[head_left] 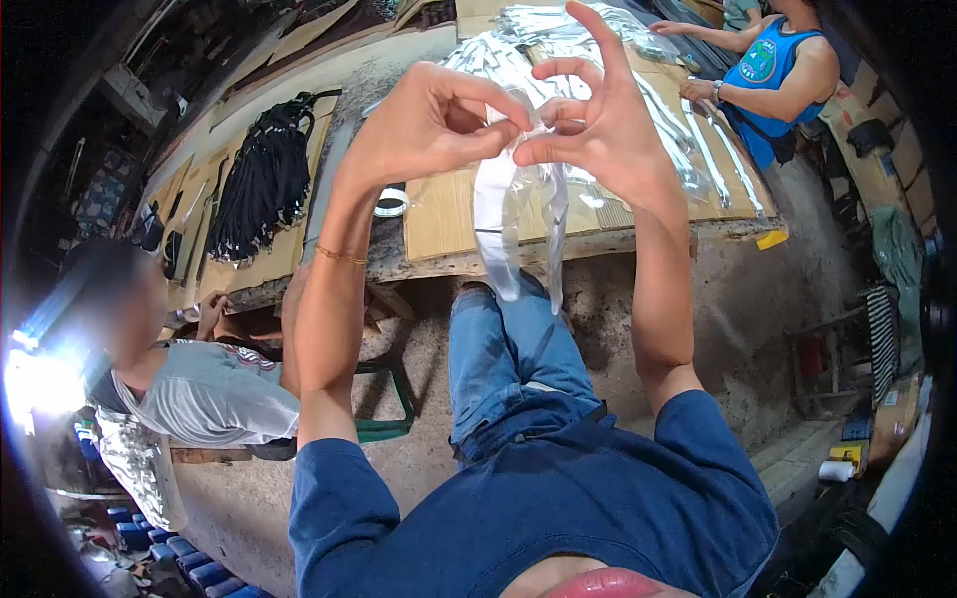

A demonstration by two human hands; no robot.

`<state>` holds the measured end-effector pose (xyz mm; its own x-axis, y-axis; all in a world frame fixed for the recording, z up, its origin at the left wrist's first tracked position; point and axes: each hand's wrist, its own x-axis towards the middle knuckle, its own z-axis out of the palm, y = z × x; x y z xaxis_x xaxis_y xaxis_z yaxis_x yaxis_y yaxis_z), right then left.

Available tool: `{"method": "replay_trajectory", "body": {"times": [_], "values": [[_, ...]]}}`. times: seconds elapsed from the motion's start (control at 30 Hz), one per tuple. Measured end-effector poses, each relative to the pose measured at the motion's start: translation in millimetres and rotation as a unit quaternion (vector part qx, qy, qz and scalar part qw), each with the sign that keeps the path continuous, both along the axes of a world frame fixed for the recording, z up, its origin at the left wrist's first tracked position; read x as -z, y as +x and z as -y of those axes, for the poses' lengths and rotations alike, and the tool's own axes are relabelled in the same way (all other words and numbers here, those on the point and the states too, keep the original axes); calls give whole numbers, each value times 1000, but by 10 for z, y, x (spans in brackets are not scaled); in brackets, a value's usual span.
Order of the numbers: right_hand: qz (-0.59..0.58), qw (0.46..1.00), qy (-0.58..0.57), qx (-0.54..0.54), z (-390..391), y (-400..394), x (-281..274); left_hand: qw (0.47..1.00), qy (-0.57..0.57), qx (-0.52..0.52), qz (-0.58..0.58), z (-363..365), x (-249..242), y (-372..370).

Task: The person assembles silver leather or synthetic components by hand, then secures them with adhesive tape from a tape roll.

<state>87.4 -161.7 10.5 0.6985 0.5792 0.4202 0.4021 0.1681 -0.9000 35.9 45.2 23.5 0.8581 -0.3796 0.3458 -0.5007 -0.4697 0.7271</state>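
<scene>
In front of my chest, above the table edge, my left hand (431, 125) and my right hand (618, 140) are raised close together. Both pinch the top of a white strip in clear plastic (491, 214) between thumb and index finger. Its two lengths hang down side by side past the table edge, over my jeans. The other fingers of my right hand are raised and spread apart. Behind my hands lies a large pile of similar white strips (663, 140). The exact pinch points are partly covered by my fingertips.
Cardboard (439, 214) covers the table. A bundle of black straps (264, 179) lies to the left, and a roll of tape (392, 203) near the front edge. One person (204, 384) sits at left; another (773, 85) works at the far right. A green stool (389, 404) stands below.
</scene>
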Motion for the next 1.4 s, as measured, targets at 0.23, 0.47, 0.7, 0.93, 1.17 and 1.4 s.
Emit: {"method": "replay_trajectory", "body": {"times": [0.23,0.47,0.7,0.93,1.17,1.4], "values": [[131,963,203,121,-79,258,367,991,-86,-80,63,-16,182,-44],[132,988,78,0,104,75,205,985,-97,-117,83,26,286,-75],[96,993,-31,-55,-7,27,170,973,-129,-155,112,67,425,-33],[157,983,-61,74,-109,-71,203,977,-81,-174,97,88,411,-97],[266,948,-42,170,-192,-230,173,964,-132,-202,112,201,424,-138],[300,931,-20,209,-239,-212,314,979,-101,-140,104,165,332,-265]]}}
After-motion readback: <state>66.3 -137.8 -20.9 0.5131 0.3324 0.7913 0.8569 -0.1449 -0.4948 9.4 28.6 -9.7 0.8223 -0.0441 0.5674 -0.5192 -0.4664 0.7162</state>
